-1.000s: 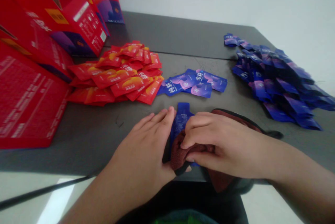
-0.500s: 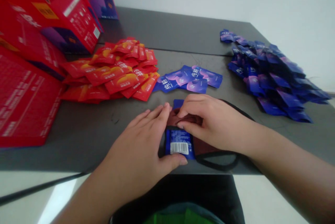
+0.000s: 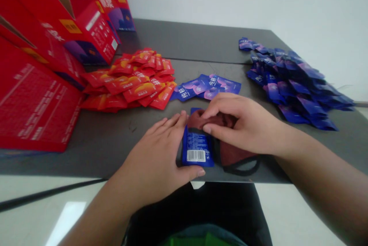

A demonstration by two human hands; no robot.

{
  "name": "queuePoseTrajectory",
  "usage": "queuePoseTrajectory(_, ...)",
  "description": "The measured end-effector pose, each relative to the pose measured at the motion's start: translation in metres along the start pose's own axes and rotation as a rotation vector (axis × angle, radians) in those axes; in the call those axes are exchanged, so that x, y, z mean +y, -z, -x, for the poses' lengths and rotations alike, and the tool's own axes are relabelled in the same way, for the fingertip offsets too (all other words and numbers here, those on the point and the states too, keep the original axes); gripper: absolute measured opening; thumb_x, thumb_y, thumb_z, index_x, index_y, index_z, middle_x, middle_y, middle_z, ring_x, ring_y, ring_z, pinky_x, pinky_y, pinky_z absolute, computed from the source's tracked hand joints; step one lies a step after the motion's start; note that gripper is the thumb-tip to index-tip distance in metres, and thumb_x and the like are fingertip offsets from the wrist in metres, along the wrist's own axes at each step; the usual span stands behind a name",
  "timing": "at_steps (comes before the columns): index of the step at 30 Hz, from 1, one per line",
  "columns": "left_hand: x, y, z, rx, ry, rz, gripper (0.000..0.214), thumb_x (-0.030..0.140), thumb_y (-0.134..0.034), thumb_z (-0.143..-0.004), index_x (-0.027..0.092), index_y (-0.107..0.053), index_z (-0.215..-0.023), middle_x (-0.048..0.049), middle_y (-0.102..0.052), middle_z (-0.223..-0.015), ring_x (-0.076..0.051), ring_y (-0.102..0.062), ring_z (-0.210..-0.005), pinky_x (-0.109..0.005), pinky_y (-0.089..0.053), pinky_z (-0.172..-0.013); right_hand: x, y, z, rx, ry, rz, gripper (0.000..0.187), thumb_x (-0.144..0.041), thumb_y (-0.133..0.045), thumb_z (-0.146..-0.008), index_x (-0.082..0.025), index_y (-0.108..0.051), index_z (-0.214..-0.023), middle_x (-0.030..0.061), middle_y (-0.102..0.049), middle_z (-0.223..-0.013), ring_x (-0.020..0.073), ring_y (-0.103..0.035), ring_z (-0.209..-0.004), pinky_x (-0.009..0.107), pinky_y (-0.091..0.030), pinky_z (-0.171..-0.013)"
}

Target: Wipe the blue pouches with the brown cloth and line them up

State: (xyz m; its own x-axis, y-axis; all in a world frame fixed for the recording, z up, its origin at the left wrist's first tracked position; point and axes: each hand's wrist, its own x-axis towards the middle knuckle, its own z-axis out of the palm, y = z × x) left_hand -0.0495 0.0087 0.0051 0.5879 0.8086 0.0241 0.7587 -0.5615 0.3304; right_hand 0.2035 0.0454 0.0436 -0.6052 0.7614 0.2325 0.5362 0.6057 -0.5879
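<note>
The left hand lay almost flat on the table, its fingers straight along one long edge of the blue sachet and the thumb against its near edge, bracing it rather than gripping it. The right hand had its fingers curled shut on a bunched maroon cloth, pressed onto the sachet's far end. The sachet looked light, thin, glossy and likely to slide, so its sealed edges seemed the safest hold. The cloth seemed soft and limp, fit to be gathered anywhere. More blue sachets lay just beyond the fingertips.
</note>
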Motion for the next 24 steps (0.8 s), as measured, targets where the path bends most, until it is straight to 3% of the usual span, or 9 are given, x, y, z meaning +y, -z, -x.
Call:
queuePoseTrajectory(4, -0.002, -0.002, 0.0, -0.02, -0.019, -0.009, 0.112, 0.064, -0.075, -0.085, 0.004, -0.03, -0.168, -0.0226, -0.039, -0.173, -0.037, -0.046, -0.156, -0.054, -0.038, -0.13, -0.02, -0.004, 0.002, -0.326, 0.072, -0.179, 0.016, -0.016, -0.077, -0.094, -0.024, -0.077, -0.107, 0.0015, -0.076, -0.102, 0.0182, -0.07, -0.1, 0.032, -0.054, -0.091)
queuePoseTrajectory(7, -0.002, -0.002, 0.0, -0.023, -0.018, -0.01, 0.114, 0.069, -0.073, -0.084, 0.004, -0.029, -0.168, -0.0232, -0.041, -0.171, -0.037, -0.048, -0.155, -0.054, -0.038, -0.129, -0.025, -0.01, 0.001, -0.375, 0.077, -0.137, 0.014, -0.014, -0.077, -0.095, -0.024, -0.077, -0.105, 0.0011, -0.076, -0.098, 0.0196, -0.069, -0.104, 0.034, -0.052, -0.097)
queuePoseTrajectory(12, 0.0, -0.002, -0.002, -0.042, 0.014, -0.016, 0.126, 0.075, -0.08, -0.077, 0.007, -0.026, -0.169, -0.0224, -0.042, -0.171, -0.038, -0.046, -0.156, -0.055, -0.038, -0.129, -0.018, -0.012, -0.004, -0.315, 0.028, -0.02, 0.006, -0.02, -0.074, -0.098, -0.024, -0.076, -0.102, 0.0029, -0.073, -0.102, 0.0215, -0.067, -0.104, 0.037, -0.05, -0.096)
queuePoseTrajectory(17, -0.003, -0.003, -0.001, -0.045, 0.008, -0.023, 0.122, 0.073, -0.078, -0.081, 0.007, -0.027, -0.169, -0.0225, -0.04, -0.172, -0.039, -0.045, -0.157, -0.055, -0.036, -0.13, -0.002, -0.017, -0.014, -0.158, -0.073, 0.197, 0.007, -0.024, -0.068, -0.101, -0.021, -0.073, -0.096, 0.0048, -0.07, -0.098, 0.0226, -0.066, -0.095, 0.036, -0.048, -0.086)
queuePoseTrajectory(19, -0.002, -0.001, 0.001, -0.028, -0.016, -0.036, 0.111, 0.067, -0.073, -0.088, 0.007, -0.027, -0.17, -0.0211, -0.039, -0.172, -0.037, -0.042, -0.159, -0.055, -0.034, -0.131, 0.007, -0.019, -0.017, -0.069, -0.12, 0.293, 0.01, -0.026, -0.065, -0.102, -0.02, -0.072, -0.096, 0.0068, -0.07, -0.099, 0.0242, -0.066, -0.096, 0.037, -0.047, -0.085)
queuePoseTrajectory(21, 0.003, 0.0, 0.004, -0.021, -0.079, -0.045, 0.09, 0.056, -0.066, -0.098, 0.017, -0.03, -0.171, -0.0134, -0.038, -0.174, -0.034, -0.038, -0.161, -0.057, -0.031, -0.133, 0.016, -0.02, -0.019, 0.029, -0.175, 0.354, 0.013, -0.026, -0.062, -0.103, -0.02, -0.071, -0.096, 0.0086, -0.07, -0.102, 0.0254, -0.066, -0.097, 0.037, -0.047, -0.086)
queuePoseTrajectory(24, 0.018, -0.001, 0.011, -0.032, -0.168, -0.028, 0.075, 0.061, -0.067, -0.096, 0.032, -0.048, -0.162, -0.0039, -0.042, -0.173, -0.037, -0.04, -0.16, -0.065, -0.033, -0.13, 0.029, -0.016, -0.018, 0.153, -0.257, 0.382, 0.013, -0.026, -0.062, -0.102, -0.02, -0.071, -0.096, 0.0091, -0.07, -0.101, 0.0264, -0.066, -0.098, 0.038, -0.047, -0.088)
